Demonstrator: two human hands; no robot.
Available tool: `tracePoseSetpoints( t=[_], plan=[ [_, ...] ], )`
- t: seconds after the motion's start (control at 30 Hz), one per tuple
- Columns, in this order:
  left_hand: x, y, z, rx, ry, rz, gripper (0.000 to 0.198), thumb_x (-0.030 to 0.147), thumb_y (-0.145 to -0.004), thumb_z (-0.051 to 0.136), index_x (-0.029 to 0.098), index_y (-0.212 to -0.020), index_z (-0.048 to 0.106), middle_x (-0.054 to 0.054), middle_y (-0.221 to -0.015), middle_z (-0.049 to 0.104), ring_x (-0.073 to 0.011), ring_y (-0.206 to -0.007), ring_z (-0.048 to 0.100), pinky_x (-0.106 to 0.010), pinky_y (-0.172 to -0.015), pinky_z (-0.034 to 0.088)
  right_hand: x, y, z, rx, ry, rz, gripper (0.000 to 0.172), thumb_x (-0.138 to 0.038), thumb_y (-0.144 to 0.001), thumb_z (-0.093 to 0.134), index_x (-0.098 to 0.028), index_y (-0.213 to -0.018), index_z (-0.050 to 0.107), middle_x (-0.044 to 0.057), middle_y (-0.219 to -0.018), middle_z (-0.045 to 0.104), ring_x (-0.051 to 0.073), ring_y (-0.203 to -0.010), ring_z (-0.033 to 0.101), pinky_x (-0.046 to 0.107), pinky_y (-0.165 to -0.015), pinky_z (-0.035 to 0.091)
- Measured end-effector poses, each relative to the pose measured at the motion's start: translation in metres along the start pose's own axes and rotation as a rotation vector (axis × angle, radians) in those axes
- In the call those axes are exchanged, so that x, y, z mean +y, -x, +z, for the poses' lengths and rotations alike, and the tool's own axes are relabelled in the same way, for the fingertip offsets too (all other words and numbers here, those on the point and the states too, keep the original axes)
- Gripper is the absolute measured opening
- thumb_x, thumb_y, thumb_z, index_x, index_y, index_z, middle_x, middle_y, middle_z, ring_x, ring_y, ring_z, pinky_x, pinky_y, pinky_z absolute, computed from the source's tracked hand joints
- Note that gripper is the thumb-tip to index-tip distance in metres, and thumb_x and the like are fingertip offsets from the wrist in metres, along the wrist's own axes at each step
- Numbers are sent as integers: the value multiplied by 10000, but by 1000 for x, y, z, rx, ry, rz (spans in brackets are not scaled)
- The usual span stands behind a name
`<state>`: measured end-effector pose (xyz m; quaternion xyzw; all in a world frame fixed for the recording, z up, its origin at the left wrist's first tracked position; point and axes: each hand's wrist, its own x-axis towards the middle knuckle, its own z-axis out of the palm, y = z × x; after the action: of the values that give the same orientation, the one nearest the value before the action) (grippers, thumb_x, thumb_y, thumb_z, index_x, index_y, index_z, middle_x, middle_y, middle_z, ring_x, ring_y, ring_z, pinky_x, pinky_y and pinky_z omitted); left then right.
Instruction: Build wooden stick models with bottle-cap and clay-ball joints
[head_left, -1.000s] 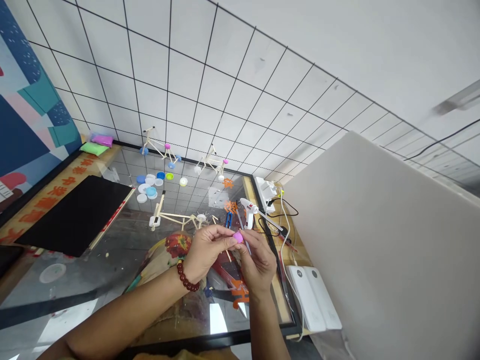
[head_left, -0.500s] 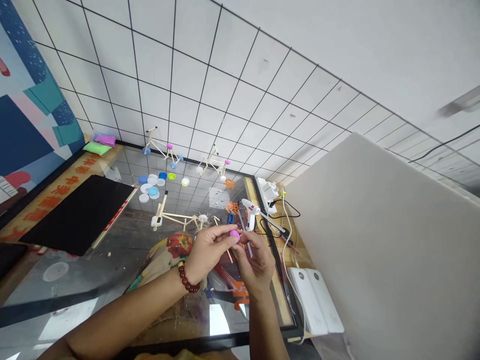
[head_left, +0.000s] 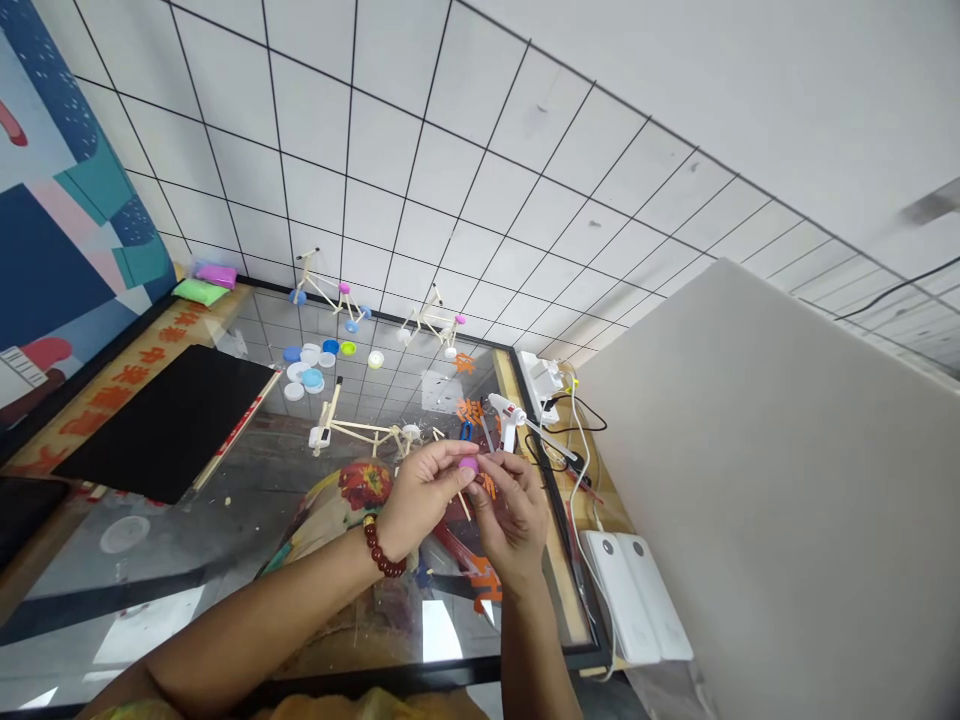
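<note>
My left hand [head_left: 421,495] and my right hand [head_left: 511,515] meet over the glass tabletop [head_left: 187,560], fingers pinched together on a small pink lump [head_left: 469,465]. A thin wooden stick [head_left: 463,503] pokes down between the hands; which hand holds it I cannot tell. A red bead bracelet [head_left: 384,548] circles my left wrist. Just beyond the hands lies a half-built stick frame [head_left: 360,433] with white bottle-cap wheels, and a white glue gun [head_left: 508,417] stands to the right.
Two finished stick bicycles [head_left: 330,295] [head_left: 433,325] stand by the tiled wall. Loose bottle caps [head_left: 309,364] lie near a black mat [head_left: 161,420]. Green and purple clay packs [head_left: 208,282] sit far left. White power banks [head_left: 637,600], cables and a white panel [head_left: 772,500] are at right.
Both hands have shifted slightly up and away from me with the pink lump still between the fingers. The view has tilted a little.
</note>
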<state>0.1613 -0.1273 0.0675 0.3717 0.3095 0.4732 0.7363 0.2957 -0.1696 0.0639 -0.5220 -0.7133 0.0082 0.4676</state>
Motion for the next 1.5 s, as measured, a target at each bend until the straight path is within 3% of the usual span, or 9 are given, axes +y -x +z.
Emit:
tracePoseSetpoints(
  t=[0.17, 0.37, 0.57, 0.77, 0.93, 1.03, 1.2, 1.33, 1.5],
  plan=[
    [3, -1, -2, -67, 39, -69, 502, 282, -744, 754, 172, -1208, 597, -53, -902, 741, -121, -753, 661, -248, -745, 499, 3, -4, -3, -99, 25, -15, 375, -135, -881, 573, -271, -1230, 587, 98, -1236, 546, 226, -1151, 545, 452, -946, 496],
    [4, -1, -1, -61, -50, -28, 318, 315, -669, 807, 142, -922, 720, -58, -858, 733, -144, -774, 653, -264, -753, 505, 2, -5, -4, 62, 70, -35, 290, -146, -803, 681, -248, -1066, 614, 68, -1081, 615, 224, -1021, 601, 444, -875, 515],
    [8, -2, -3, -109, -136, -33, 276, 376, -718, 761, 142, -865, 757, -38, -759, 716, -130, -691, 616, -240, -673, 488, -1, -6, -5, -49, 75, -81, 416, -138, -836, 647, -281, -1222, 587, 85, -1176, 605, 231, -1082, 590, 449, -899, 515],
    [14, -2, -2, -130, 80, -234, 401, 498, -712, 742, 119, -841, 754, -73, -766, 709, -137, -698, 636, -288, -712, 537, 5, -5, -7, 57, 85, -105, 340, -137, -827, 666, -285, -1131, 637, 50, -1047, 646, 208, -984, 618, 422, -851, 535],
    [13, -3, -2, -121, -41, -179, 323, 406, -650, 805, 129, -815, 778, -54, -712, 713, -124, -653, 608, -259, -685, 502, 3, -6, -8, -27, 115, -116, 422, -149, -841, 641, -281, -1238, 587, 81, -1156, 636, 225, -1057, 606, 444, -880, 523],
    [11, -4, -3, -83, -74, -152, 287, 386, -613, 823, 143, -760, 776, -41, -698, 711, -125, -636, 594, -252, -650, 490, 3, -8, -7, -51, 119, -159, 391, -136, -847, 623, -283, -1209, 605, 64, -1114, 675, 220, -1031, 621, 447, -891, 509],
    [11, -3, -4, -113, 14, -233, 362, 461, -645, 796, 127, -780, 757, -66, -718, 702, -139, -674, 623, -275, -681, 526, 8, -9, -4, -19, 80, -123, 252, -158, -859, 613, -265, -1085, 646, 45, -1021, 700, 209, -974, 636, 448, -891, 502],
    [11, -3, -4, -152, -14, -285, 382, 464, -634, 803, 127, -803, 743, -57, -743, 684, -129, -673, 618, -250, -651, 508, 9, -6, -3, -52, 63, -109, 287, -149, -863, 603, -267, -1123, 637, 56, -1063, 682, 212, -1005, 627, 452, -896, 509],
    [6, -4, -4, -129, -106, -149, 314, 435, -676, 768, 129, -658, 700, 0, -606, 597, -90, -589, 507, -210, -584, 428, 9, -3, -1, -53, 63, -94, 387, -146, -842, 622, -264, -1210, 603, 82, -1122, 662, 223, -1037, 624, 457, -895, 519]
  ],
)
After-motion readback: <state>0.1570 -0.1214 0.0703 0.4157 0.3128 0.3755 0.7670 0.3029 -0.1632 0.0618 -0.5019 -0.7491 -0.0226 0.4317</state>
